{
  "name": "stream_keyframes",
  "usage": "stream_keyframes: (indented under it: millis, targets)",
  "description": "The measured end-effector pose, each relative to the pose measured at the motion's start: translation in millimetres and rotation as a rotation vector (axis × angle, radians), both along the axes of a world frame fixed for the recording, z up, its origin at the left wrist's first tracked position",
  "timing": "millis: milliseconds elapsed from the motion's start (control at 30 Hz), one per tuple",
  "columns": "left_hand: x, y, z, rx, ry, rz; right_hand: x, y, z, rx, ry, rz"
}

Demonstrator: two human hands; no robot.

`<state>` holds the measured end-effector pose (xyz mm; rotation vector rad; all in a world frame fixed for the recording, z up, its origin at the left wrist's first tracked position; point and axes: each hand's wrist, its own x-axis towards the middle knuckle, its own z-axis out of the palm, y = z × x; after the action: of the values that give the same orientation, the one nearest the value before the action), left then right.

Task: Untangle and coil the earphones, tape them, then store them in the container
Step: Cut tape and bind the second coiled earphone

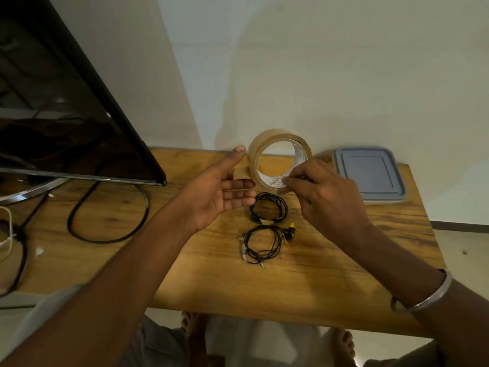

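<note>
Above the middle of the wooden table (304, 282), the person held a roll of brown packing tape (279, 160) upright in the air, its open core facing them. The right hand (325, 197) pinched the roll's lower right rim, fingers closed on it. The left hand (225, 192) sat just beside the roll's left side, thumb raised, the fingers half curled around a short pulled-out strip of tape (240, 175) that ran from the roll to the fingers.

Below the hands, on the table, lay two coiled black earphones. The nearer-to-wall coil (268, 207) was partly covered by the left fingertips and the roll's lower edge. The second coil (260, 245) lay closer to the front edge, in full view, with a yellow earbud tip (291, 225) at its right and its jack pointing toward the front.

At the table's far right corner sat a grey lidded container (370, 173), shut, well apart from the coils; the right hand hid a little of its left side. A dark television screen (66, 102) on a metal stand stood over the far left corner, with a thick black cable (108, 210) looped on the tabletop below it. A metal bangle (434, 295) circled the right wrist.
</note>
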<state>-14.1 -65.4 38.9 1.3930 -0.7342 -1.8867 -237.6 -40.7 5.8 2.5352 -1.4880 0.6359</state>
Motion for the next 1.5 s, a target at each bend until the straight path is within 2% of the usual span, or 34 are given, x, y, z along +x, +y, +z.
stream_keyframes:
  millis: [267, 567, 733, 833, 900, 1000, 1033, 1067, 1100, 1167, 1200, 1233, 1400, 1500]
  targets:
    - [-5.2, -0.7, -2.2, 0.027, 0.214, 0.139, -2.6, -1.7, -6.8, -0.071, -0.148, -0.017]
    - [-28.9, -4.4, -10.7, -0.05, 0.224, 0.337, 5.4, -4.5, -23.4, 0.141, -0.638, -0.125]
    - [-28.9, -8.0, -10.3, -0.118, 0.261, 0.36, 15.3, 1.2, -24.7, 0.384, -0.929, -0.172]
    - [-28.5, -9.2, -12.9, -0.132, 0.274, 0.329, 16.9, -0.2, -25.1, 0.522, -1.004, -0.194]
    - [-30.4, -9.4, -15.9, -0.131, 0.275, 0.306, 14.6, -3.2, -22.3, 0.69, -1.125, -0.236]
    - [-30.7, -10.5, -20.6, -0.121, 0.259, 0.31, 8.5, -7.5, -6.0, 0.98, -1.439, -0.383]
    - [-30.1, -11.6, -22.9, -0.117, 0.252, 0.321, 3.3, -8.4, 1.5, 1.048, -1.428, -0.45]
    - [-29.0, -12.7, -25.7, -0.115, 0.238, 0.331, -3.9, -9.1, 8.9, 1.104, -1.304, -0.493]
    - [-27.9, -13.7, -28.5, -0.115, 0.217, 0.337, -12.5, -9.6, 15.9, 1.127, -1.053, -0.504]
    - [-27.2, -14.6, -33.6, -0.108, 0.178, 0.339, -31.4, -8.8, 25.8, 1.025, -0.436, -0.469]
    - [-27.8, -14.5, -35.3, -0.104, 0.167, 0.34, -38.8, -8.7, 28.6, 0.952, -0.215, -0.452]
    - [-29.0, -14.1, -36.3, -0.102, 0.159, 0.342, -43.6, -8.1, 30.6, 0.917, -0.071, -0.455]
    - [-32.3, -11.6, -37.5, -0.094, 0.146, 0.334, -41.9, 5.8, 25.5, 0.936, 0.371, -0.519]
    - [-33.1, -11.1, -38.3, -0.094, 0.142, 0.33, -40.0, 12.2, 15.1, 0.853, 0.488, -0.519]
